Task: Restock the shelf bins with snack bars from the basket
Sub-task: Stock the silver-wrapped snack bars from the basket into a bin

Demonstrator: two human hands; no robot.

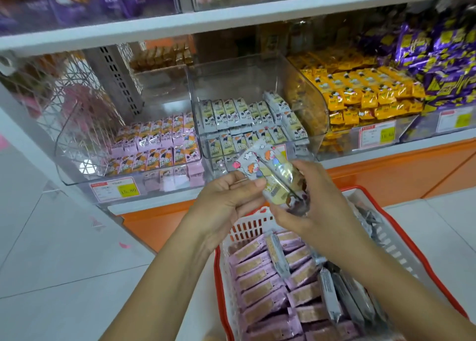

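Your left hand [224, 199] and right hand [313, 202] both pinch the snack bars [261, 166], seemingly light and slippery, so grip their firm middles, not the sealed ends.

We see a white tiled floor [64, 250] beneath an orange plinth [386, 175]. A pink scrap [124, 245] lies on the tiles near the plinth. At far right, purple-and-yellow packets [443, 57] are heaped high. Blurred purple boxes [103, 0] stand on the upper shelf [180, 23]. A grey perforated upright [117, 80] rises left of centre. We also see two white price labels with yellow patches, a left price label [115, 189] and a right price label [378, 134].
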